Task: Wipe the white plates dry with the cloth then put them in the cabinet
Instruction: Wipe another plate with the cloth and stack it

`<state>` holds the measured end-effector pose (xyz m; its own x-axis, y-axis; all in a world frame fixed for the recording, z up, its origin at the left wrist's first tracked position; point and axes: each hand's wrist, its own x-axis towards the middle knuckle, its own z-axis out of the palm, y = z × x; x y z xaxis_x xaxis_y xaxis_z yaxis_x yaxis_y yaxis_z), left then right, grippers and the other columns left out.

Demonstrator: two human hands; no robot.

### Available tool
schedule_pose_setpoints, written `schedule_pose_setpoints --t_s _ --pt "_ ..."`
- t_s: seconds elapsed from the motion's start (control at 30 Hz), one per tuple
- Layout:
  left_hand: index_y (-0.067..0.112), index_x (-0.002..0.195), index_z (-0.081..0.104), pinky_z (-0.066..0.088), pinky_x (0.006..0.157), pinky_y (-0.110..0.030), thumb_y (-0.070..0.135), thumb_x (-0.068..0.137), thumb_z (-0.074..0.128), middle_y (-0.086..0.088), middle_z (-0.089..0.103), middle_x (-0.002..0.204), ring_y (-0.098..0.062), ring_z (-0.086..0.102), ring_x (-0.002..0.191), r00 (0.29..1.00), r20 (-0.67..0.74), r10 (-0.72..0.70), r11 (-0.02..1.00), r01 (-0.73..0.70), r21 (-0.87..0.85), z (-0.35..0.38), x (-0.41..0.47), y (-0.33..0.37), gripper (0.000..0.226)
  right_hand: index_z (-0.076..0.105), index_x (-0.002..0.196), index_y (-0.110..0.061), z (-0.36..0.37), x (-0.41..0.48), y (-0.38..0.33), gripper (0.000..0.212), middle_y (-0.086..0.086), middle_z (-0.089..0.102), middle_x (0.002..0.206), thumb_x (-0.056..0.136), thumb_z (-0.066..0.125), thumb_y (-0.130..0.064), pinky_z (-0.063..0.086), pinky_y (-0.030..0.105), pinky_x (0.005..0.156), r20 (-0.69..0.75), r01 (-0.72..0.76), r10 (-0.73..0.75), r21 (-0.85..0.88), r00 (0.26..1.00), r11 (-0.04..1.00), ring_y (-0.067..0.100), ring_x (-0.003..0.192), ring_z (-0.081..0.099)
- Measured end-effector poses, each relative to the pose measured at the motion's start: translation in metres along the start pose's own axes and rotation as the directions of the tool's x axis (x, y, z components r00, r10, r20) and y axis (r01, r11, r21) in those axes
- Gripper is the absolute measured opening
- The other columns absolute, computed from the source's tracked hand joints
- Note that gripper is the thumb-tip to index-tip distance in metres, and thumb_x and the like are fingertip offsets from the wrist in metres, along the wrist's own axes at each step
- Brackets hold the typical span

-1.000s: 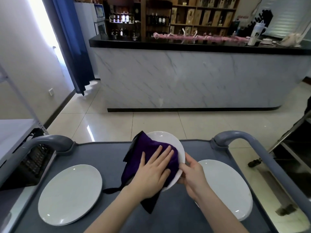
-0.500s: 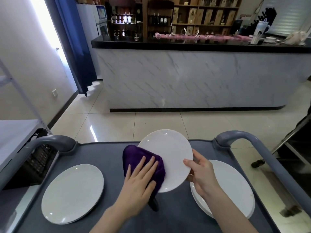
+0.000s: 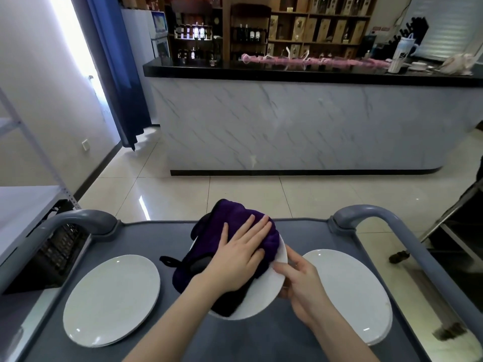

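Note:
My right hand grips the right rim of a white plate, tilted above the grey cart top. A purple cloth covers most of that plate's face. My left hand lies flat on the cloth, fingers spread, pressing it against the plate. On the cart's left lies a white plate. A stack of white plates lies on the cart's right, partly hidden by my right hand.
Grey cart handles rise at the left and right corners. A metal shelf stands to the left, a steel frame to the right. A marble-fronted bar counter stands across the tiled floor.
My left hand has slid the cloth from the plate's lower left up across its face. The plate has tipped back toward me and sits lower.

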<state>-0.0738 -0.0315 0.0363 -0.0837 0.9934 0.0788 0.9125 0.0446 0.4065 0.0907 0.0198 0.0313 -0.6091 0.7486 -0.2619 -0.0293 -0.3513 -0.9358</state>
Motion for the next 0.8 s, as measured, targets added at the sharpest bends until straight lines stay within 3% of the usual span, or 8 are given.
schedule_pose_setpoints --t_s 0.17,0.3,0.4,0.47,0.53,0.67,0.8 --pt "0.051 0.150 -0.008 -0.016 0.117 -0.048 0.048 0.100 0.022 0.036 -0.019 0.155 0.007 -0.022 0.143 0.995 -0.096 -0.036 0.999 0.039 0.031 0.011 -0.004 -0.009 0.059 0.070 0.119 -0.033 -0.011 -0.005 -0.002 0.046 0.009 0.074 0.111 0.092 0.053 0.001 0.059 0.046 0.076 0.012 0.034 -0.033 -0.045 0.999 0.998 0.028 0.096 0.072" --pt "0.047 0.153 -0.006 -0.005 0.121 -0.045 0.045 0.102 0.027 0.030 -0.016 0.158 0.003 -0.021 0.145 0.965 -0.159 -0.210 0.977 0.214 0.008 0.018 -0.015 -0.032 0.060 0.073 0.113 -0.033 -0.019 -0.008 -0.004 0.045 0.007 0.075 0.103 0.092 0.053 0.002 0.055 0.034 0.060 -0.001 0.045 -0.045 -0.055 0.999 0.997 0.020 0.083 0.070" --pt "0.035 0.155 0.008 0.004 0.124 -0.031 0.037 0.103 0.039 0.024 -0.005 0.160 -0.001 -0.014 0.148 0.958 -0.191 -0.213 0.975 0.196 -0.103 0.026 -0.035 -0.044 0.061 0.074 0.109 -0.038 -0.024 -0.005 -0.007 0.049 0.005 0.076 0.096 0.092 0.053 0.003 0.054 0.030 0.055 -0.031 0.062 -0.065 -0.069 0.997 0.996 0.017 0.075 0.070" --pt "0.035 0.154 0.010 -0.002 0.119 -0.018 0.037 0.101 0.045 0.025 -0.001 0.159 0.001 -0.013 0.147 0.953 -0.207 -0.220 0.970 0.191 -0.149 0.036 -0.052 -0.046 0.064 0.074 0.106 -0.041 -0.027 -0.002 -0.009 0.051 0.004 0.076 0.097 0.092 0.053 0.003 0.055 0.032 0.057 -0.055 0.075 -0.079 -0.070 0.995 0.995 0.017 0.075 0.071" --pt "0.036 0.153 0.012 -0.004 0.115 -0.014 0.040 0.098 0.051 0.031 -0.003 0.156 0.003 -0.011 0.145 0.951 -0.190 -0.243 0.956 0.201 -0.216 0.047 -0.066 -0.047 0.068 0.074 0.107 -0.040 -0.030 0.001 -0.010 0.050 0.003 0.077 0.096 0.093 0.054 0.004 0.055 0.032 0.057 -0.082 0.083 -0.088 -0.070 0.993 0.994 0.017 0.075 0.072" --pt "0.047 0.150 0.013 0.007 0.116 -0.020 0.050 0.087 0.064 0.040 -0.006 0.153 0.012 -0.007 0.142 0.957 -0.061 -0.282 0.860 0.224 -0.458 0.054 -0.078 -0.047 0.081 0.074 0.106 -0.038 -0.031 0.009 -0.009 0.049 -0.002 0.077 0.096 0.093 0.053 0.004 0.054 0.030 0.054 -0.119 0.089 -0.101 -0.097 0.988 0.991 0.014 0.073 0.071" --pt "0.040 0.154 0.013 0.018 0.116 -0.023 0.048 0.074 0.074 0.031 -0.003 0.157 0.005 0.009 0.140 0.953 0.016 -0.303 0.869 0.284 -0.405 0.058 -0.090 -0.056 0.101 0.072 0.106 -0.039 -0.028 0.014 -0.006 0.050 -0.007 0.076 0.103 0.094 0.051 0.005 0.055 0.030 0.055 -0.132 0.097 -0.117 -0.147 0.984 0.984 0.009 0.077 0.072"
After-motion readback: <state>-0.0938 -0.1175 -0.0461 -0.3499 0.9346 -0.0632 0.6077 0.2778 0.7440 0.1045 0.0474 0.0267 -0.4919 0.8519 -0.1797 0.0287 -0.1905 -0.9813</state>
